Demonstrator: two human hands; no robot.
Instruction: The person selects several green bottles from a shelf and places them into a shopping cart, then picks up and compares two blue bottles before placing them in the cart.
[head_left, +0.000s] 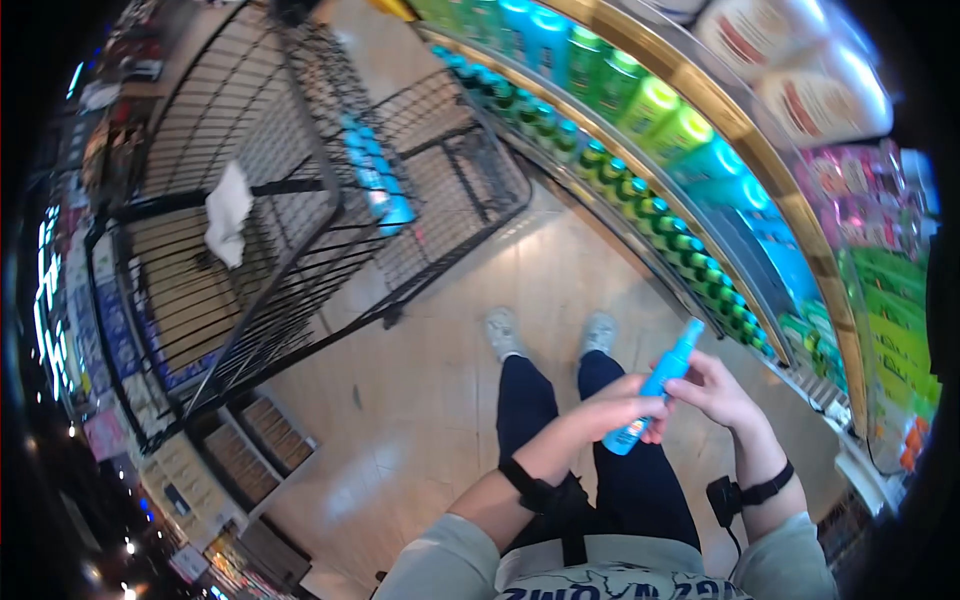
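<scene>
A slim light-blue bottle [669, 368] with a narrow top is held in front of my legs, tilted with its top toward the shelf. My left hand [625, 402] is closed around its lower body, covering part of the label. On its other side, my right hand [716, 388] grips the upper part with thumb and bent fingers. The print on the bottle is too small to read.
A black wire shopping cart [345, 215] stands ahead on the left, with several blue bottles [372, 170] and a white cloth or paper [228, 215] on it. Shelves of green bottles [655, 108] curve along the right. White jugs [815, 100] stand higher up.
</scene>
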